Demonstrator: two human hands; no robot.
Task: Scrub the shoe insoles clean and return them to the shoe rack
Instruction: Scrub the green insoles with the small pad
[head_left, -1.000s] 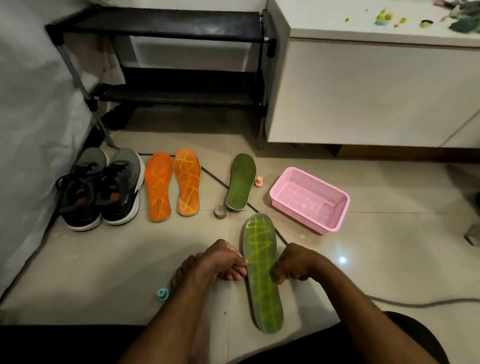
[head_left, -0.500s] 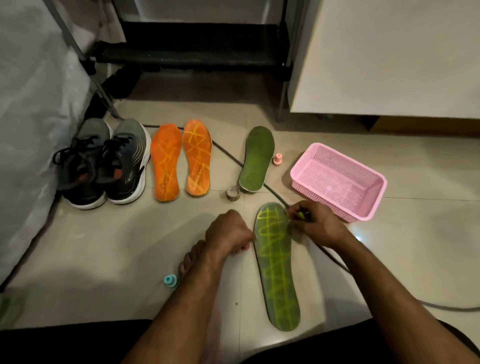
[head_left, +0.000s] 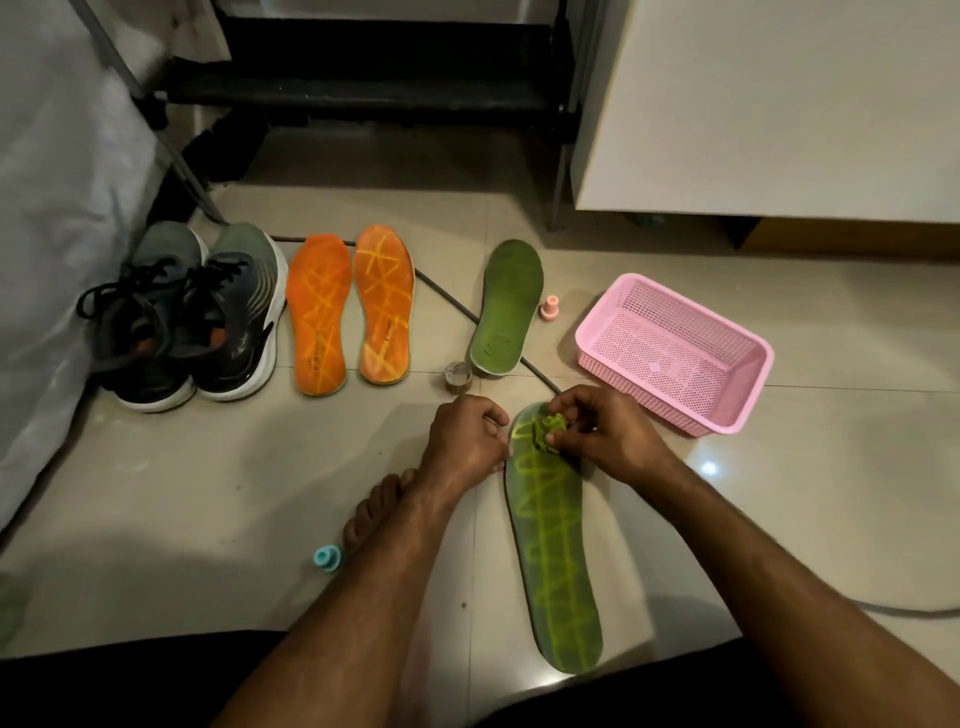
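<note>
A green insole (head_left: 553, 551) streaked with yellow-green lines lies on the floor in front of me. My right hand (head_left: 597, 434) pinches a small crumpled green scrubber (head_left: 546, 430) against the insole's toe end. My left hand (head_left: 465, 441) has its fingers curled at the insole's left edge near the toe, steadying it. A second, plain green insole (head_left: 505, 306) lies further back. Two orange insoles (head_left: 350, 309) with yellow marks lie side by side to the left. The black shoe rack (head_left: 374, 78) stands at the back.
A pair of dark sneakers (head_left: 184, 317) sits left of the orange insoles. A pink mesh basket (head_left: 675, 353) stands at the right. A small tape roll (head_left: 458, 375), a pink cap (head_left: 549, 307), a teal cap (head_left: 327, 558) and a dark cable (head_left: 447, 301) lie on the tiles. A white cabinet (head_left: 779, 104) rises at the back right.
My right hand moved from the insole's right edge to its toe end and now holds a green scrubber on it. The view tilted down and closer. My left hand stayed at the left edge.
</note>
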